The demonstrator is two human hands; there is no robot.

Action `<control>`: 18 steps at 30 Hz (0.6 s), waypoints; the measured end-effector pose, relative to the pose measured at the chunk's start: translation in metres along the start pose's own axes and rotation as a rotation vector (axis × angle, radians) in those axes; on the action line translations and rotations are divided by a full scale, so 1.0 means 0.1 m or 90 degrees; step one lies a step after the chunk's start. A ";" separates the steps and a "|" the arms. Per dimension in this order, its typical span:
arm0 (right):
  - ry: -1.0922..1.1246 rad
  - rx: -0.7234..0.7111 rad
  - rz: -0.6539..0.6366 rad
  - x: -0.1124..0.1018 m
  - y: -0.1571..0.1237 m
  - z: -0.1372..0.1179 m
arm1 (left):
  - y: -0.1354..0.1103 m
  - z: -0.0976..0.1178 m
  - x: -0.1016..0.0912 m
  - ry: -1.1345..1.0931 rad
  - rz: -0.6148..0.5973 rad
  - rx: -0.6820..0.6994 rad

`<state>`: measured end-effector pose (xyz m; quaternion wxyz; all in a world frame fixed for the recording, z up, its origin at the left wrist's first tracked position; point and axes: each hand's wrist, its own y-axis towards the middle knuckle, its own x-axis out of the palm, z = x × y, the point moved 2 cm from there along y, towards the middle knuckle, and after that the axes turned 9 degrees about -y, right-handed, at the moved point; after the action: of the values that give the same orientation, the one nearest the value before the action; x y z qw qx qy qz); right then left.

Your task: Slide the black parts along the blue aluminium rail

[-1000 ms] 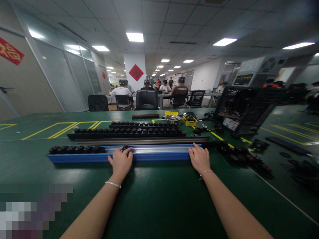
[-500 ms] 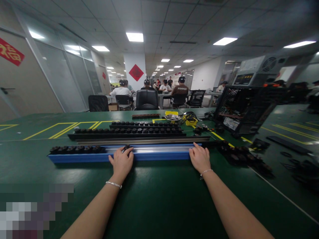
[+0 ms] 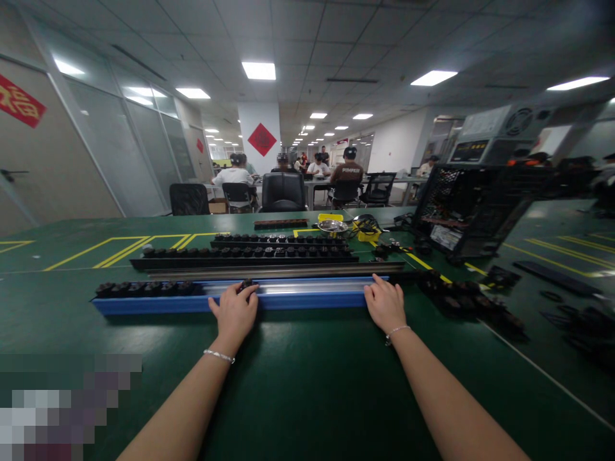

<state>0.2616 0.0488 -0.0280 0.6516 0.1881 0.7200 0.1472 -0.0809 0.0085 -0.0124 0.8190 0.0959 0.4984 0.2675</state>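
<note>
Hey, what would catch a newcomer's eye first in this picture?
Probably the long blue rail lying across the green table, with the left hand and right hand resting on its near edge. A row of small black parts fills its left end.

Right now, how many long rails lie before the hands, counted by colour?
Blue rail, under the left hand and right hand: 1
Black rails: 2
Grey rail: 1
Brown rail: 1
Total: 5
</note>
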 end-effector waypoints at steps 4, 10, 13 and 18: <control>-0.005 -0.001 -0.004 -0.01 0.00 -0.01 | 0.00 0.00 0.00 0.001 0.004 0.005; -0.002 0.001 -0.012 -0.02 0.00 -0.01 | 0.00 -0.01 0.01 0.000 0.002 0.001; -0.001 -0.001 -0.018 -0.02 0.01 -0.01 | 0.00 -0.01 0.01 0.001 0.003 0.004; -0.002 -0.002 -0.019 -0.03 0.01 -0.01 | 0.00 -0.01 0.03 -0.001 0.009 0.022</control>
<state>0.2605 0.0480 -0.0251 0.6553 0.1768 0.7212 0.1383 -0.0808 0.0095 -0.0155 0.8159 0.1137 0.5016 0.2642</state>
